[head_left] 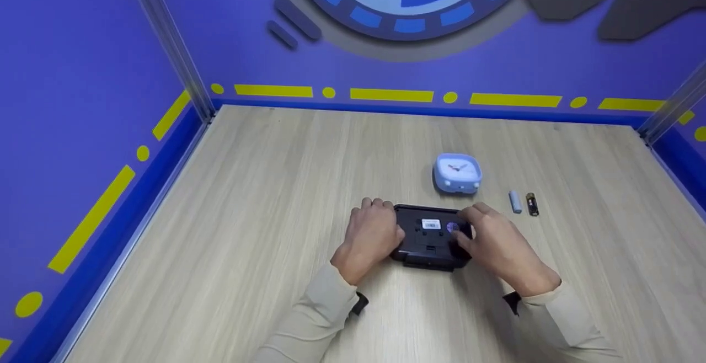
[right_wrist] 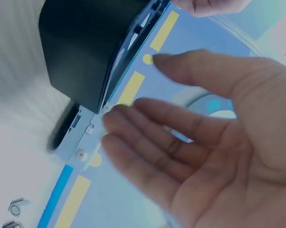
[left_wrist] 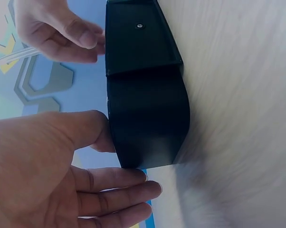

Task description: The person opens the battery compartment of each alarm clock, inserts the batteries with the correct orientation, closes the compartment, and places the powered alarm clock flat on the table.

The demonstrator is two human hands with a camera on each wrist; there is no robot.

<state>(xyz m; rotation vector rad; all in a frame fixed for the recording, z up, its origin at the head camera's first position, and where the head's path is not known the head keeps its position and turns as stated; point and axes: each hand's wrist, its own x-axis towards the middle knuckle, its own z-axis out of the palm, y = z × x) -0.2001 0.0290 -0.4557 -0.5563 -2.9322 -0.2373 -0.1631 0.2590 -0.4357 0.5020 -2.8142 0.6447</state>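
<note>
A black box-shaped device lies on the table with its back up, showing a white label and a round purple sticker. My left hand holds its left end, the thumb bent over the upper edge and the index fingertip at the far corner, as the left wrist view shows. At the right end is my right hand, its fingers loosely bent and apart from the casing in the right wrist view. The device's front is hidden underneath.
Behind the device stands a small light-blue alarm clock. To its right lie a pale battery and a black-and-gold battery. Blue panels with yellow marks border the wooden table at the back and sides.
</note>
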